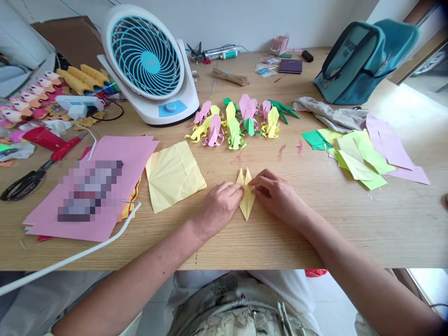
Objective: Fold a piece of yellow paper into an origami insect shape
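Observation:
A pale yellow folded paper (247, 205) lies on the table in front of me, with two narrow points at its far end and one point toward me. My left hand (223, 200) is closed at its left edge, fingers curled on the paper. From the other side my right hand (271, 189) pinches the paper's right edge near the middle. The fingertips partly cover the folds. Left of my hands lies a creased, unfolded yellow sheet (177, 177). Beyond them stands a group of folded paper figures (233, 123) in pink, yellow and green.
A white fan (171, 108) stands at the back left. Pink sheets (136, 154) with a blurred object on top lie left, beside a white cable (119, 233) and scissors (35, 172). Loose paper pieces (357, 154), a grey cloth (329, 114) and a teal bag (364, 65) are right.

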Motion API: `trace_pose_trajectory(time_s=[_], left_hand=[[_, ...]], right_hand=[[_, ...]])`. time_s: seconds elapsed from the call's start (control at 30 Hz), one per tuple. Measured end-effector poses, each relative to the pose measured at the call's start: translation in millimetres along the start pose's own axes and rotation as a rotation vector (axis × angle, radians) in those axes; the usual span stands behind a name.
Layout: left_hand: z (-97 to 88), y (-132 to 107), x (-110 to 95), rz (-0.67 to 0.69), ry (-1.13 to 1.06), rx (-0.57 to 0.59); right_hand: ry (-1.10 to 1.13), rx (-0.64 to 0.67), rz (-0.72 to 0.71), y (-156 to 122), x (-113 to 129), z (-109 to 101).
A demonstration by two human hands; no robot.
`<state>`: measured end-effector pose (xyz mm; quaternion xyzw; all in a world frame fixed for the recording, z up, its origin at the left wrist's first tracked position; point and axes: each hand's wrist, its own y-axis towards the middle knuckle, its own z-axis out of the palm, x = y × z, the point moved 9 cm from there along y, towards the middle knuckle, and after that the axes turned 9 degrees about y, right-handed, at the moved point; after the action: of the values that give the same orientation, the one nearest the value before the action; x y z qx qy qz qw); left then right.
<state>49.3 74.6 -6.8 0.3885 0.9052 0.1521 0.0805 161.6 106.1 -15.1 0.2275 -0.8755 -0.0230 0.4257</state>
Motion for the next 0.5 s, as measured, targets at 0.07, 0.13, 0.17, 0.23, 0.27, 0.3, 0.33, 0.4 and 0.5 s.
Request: trace_pose_trajectory(time_s=[0.07, 0.13, 0.17, 0.23, 0.27, 0.3, 0.33, 0.4, 0.5], left_hand=[[0.8, -4, -1, -0.002, 0.011, -0.003], [1.5, -7, -2, 0.000, 0.025, -0.002], [1.9, -9, -3, 0.001, 0.032, 0.002], [3.5, -10, -6, 0.006, 0.050, 0.020], [5.0, -11, -7, 0.010, 0.064, 0.037], [6.7, -12, -9, 0.013, 0.079, 0.056], [8.4, -12, -10, 0.017, 0.097, 0.075], [11.1, -13, -13, 0.021, 0.132, 0.108], [13.6, -15, -16, 0.031, 0.164, 0.156]], right_hand=[[0.004, 0.006, -0.016, -1, 1, 0], [0.008, 0.004, -0.028, -1, 2, -1], [0.011, 0.003, -0.031, -2, 2, -1], [0.020, 0.007, -0.032, -1, 2, -1], [0.024, 0.013, -0.030, -1, 2, -1], [0.026, 0.018, -0.029, -1, 2, -1], [0.024, 0.022, -0.028, -1, 2, 0], [0.018, 0.021, -0.029, -1, 2, -1], [0.021, 0.029, -0.039, -1, 3, 0]])
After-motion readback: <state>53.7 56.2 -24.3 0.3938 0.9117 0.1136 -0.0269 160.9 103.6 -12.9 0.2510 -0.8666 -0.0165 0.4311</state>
